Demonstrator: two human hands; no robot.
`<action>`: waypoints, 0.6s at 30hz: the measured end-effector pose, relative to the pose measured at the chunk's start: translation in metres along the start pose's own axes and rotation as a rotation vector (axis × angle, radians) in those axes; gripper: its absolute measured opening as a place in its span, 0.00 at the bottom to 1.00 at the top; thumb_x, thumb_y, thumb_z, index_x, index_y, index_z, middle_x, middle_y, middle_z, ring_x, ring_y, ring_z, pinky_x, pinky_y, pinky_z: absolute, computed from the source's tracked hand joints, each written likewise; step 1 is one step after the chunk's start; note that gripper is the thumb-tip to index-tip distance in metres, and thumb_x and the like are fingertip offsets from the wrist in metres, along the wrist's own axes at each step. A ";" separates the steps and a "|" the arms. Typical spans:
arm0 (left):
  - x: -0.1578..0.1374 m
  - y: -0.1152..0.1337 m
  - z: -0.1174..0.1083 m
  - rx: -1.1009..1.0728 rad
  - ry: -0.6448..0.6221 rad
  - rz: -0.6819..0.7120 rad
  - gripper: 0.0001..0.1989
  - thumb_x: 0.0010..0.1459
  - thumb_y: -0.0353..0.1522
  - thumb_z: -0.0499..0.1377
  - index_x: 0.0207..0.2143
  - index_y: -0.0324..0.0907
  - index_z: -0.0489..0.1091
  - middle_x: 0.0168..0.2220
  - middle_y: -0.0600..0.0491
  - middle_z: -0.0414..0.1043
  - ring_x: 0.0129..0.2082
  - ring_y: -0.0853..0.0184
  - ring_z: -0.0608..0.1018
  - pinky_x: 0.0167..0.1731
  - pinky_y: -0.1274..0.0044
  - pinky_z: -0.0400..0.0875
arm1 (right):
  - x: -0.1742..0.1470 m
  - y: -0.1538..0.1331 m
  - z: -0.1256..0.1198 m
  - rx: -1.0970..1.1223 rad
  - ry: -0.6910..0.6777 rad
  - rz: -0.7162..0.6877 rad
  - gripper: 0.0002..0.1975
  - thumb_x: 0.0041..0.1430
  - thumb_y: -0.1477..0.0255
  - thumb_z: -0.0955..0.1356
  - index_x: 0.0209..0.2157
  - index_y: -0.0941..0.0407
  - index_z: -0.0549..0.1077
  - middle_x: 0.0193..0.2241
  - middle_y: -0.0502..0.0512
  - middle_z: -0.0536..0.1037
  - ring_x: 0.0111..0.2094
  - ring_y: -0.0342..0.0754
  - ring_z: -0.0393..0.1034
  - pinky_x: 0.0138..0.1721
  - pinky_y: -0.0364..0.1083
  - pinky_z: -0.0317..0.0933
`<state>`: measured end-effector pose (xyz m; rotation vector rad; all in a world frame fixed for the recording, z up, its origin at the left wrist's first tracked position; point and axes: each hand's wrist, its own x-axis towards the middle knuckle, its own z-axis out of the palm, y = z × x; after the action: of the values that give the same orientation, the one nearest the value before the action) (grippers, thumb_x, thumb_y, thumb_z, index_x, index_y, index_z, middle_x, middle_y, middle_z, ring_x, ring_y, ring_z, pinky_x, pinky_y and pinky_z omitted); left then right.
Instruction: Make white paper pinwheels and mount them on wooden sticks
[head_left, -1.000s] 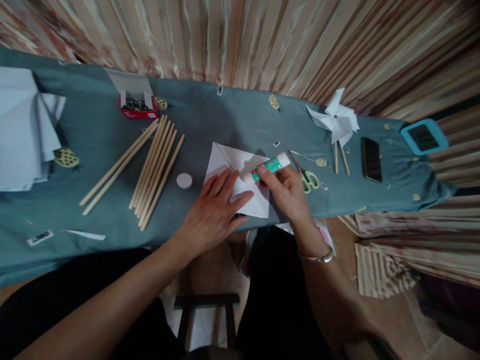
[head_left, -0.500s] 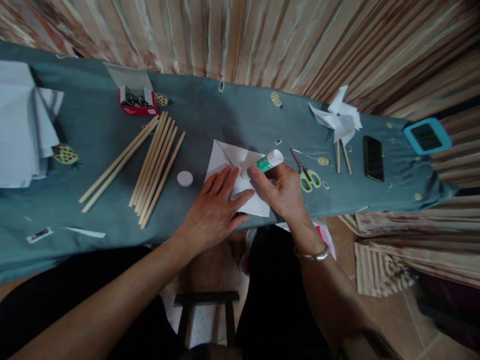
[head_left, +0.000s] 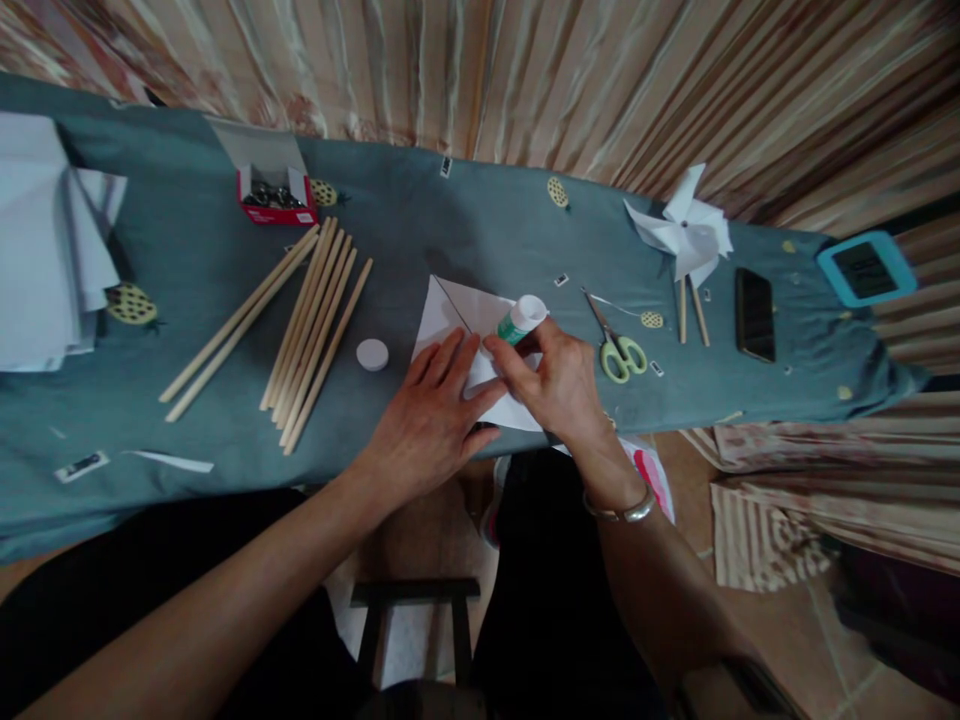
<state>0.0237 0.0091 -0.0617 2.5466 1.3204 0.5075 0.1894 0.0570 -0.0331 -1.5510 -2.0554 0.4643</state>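
A white paper square (head_left: 435,310) with a diagonal slit at its far left corner lies near the table's front edge. Spread flat on it, my left hand (head_left: 427,420) presses its left side with fingers apart. My right hand (head_left: 559,385) is closed around a green and white glue stick (head_left: 523,320), tilted with its lower end at the paper's middle; my fingers hide that end. Left of the paper rests a round white cap (head_left: 372,355). Just right of my right hand lie scissors (head_left: 619,350) with light green handles.
Several wooden sticks (head_left: 307,335) lie at left, below a red box (head_left: 277,200) of small dark metal pieces. White paper sheets (head_left: 37,240) are stacked far left. A white paper pinwheel (head_left: 686,230), a phone (head_left: 754,313) and a blue-framed device (head_left: 866,268) sit at right.
The glue stick has shifted slightly left and is more upright, its white end now facing me more. My left hand stays on the paper. The view has shifted a little.
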 end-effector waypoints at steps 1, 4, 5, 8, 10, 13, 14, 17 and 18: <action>0.000 0.000 0.000 0.000 -0.002 0.001 0.28 0.58 0.40 0.63 0.59 0.45 0.64 0.67 0.37 0.54 0.67 0.44 0.56 0.62 0.53 0.56 | 0.000 0.000 0.000 -0.001 0.000 -0.003 0.13 0.60 0.59 0.67 0.35 0.55 0.72 0.27 0.54 0.78 0.30 0.49 0.74 0.36 0.47 0.65; -0.001 0.000 0.000 0.001 0.005 0.008 0.27 0.58 0.40 0.63 0.59 0.44 0.65 0.66 0.36 0.54 0.67 0.43 0.56 0.62 0.53 0.56 | 0.000 0.000 0.000 0.004 0.000 -0.008 0.13 0.60 0.59 0.67 0.35 0.55 0.72 0.27 0.54 0.78 0.30 0.49 0.73 0.36 0.48 0.65; -0.001 0.000 0.000 0.003 0.008 0.009 0.28 0.58 0.40 0.63 0.59 0.44 0.64 0.66 0.36 0.54 0.67 0.43 0.56 0.62 0.53 0.56 | 0.000 0.000 0.000 0.007 0.000 -0.008 0.13 0.60 0.59 0.67 0.35 0.54 0.72 0.27 0.54 0.78 0.30 0.49 0.73 0.36 0.47 0.65; -0.001 -0.001 0.001 0.014 0.015 0.016 0.29 0.58 0.40 0.63 0.60 0.44 0.63 0.66 0.36 0.54 0.67 0.43 0.56 0.62 0.53 0.57 | 0.001 0.000 0.001 0.009 -0.006 -0.003 0.14 0.61 0.58 0.67 0.34 0.54 0.71 0.27 0.53 0.77 0.30 0.49 0.73 0.35 0.48 0.65; -0.001 -0.001 0.001 0.021 0.014 0.019 0.30 0.57 0.41 0.63 0.60 0.44 0.63 0.66 0.36 0.55 0.67 0.42 0.57 0.62 0.53 0.57 | 0.002 -0.001 0.001 0.007 -0.020 0.003 0.14 0.61 0.58 0.67 0.34 0.54 0.71 0.27 0.53 0.77 0.29 0.49 0.73 0.35 0.48 0.65; -0.001 -0.001 0.001 0.022 0.004 0.017 0.29 0.58 0.41 0.63 0.60 0.44 0.63 0.66 0.36 0.55 0.67 0.42 0.57 0.62 0.53 0.57 | 0.002 -0.002 0.001 0.005 -0.037 -0.001 0.13 0.61 0.59 0.67 0.34 0.55 0.71 0.27 0.53 0.77 0.30 0.48 0.72 0.35 0.48 0.64; 0.000 -0.001 0.001 0.020 0.001 0.015 0.29 0.58 0.41 0.63 0.60 0.44 0.63 0.66 0.36 0.55 0.67 0.42 0.57 0.62 0.53 0.57 | 0.002 -0.002 0.001 0.005 -0.042 -0.003 0.12 0.61 0.60 0.67 0.34 0.55 0.71 0.27 0.54 0.77 0.30 0.48 0.72 0.35 0.48 0.64; 0.000 -0.001 0.001 0.013 -0.004 0.009 0.28 0.58 0.41 0.63 0.59 0.44 0.64 0.66 0.37 0.54 0.67 0.43 0.56 0.62 0.53 0.56 | 0.002 -0.002 0.001 0.009 -0.046 -0.012 0.12 0.61 0.60 0.67 0.34 0.55 0.71 0.27 0.53 0.77 0.29 0.47 0.71 0.34 0.47 0.63; 0.000 -0.001 0.001 0.011 -0.005 0.005 0.28 0.58 0.41 0.63 0.59 0.45 0.64 0.66 0.38 0.54 0.67 0.43 0.56 0.62 0.53 0.56 | 0.002 -0.002 0.001 0.012 -0.045 -0.016 0.12 0.61 0.60 0.67 0.34 0.55 0.71 0.26 0.53 0.76 0.28 0.47 0.71 0.33 0.47 0.63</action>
<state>0.0236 0.0091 -0.0630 2.5594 1.3183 0.4954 0.1865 0.0582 -0.0324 -1.5287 -2.0938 0.5089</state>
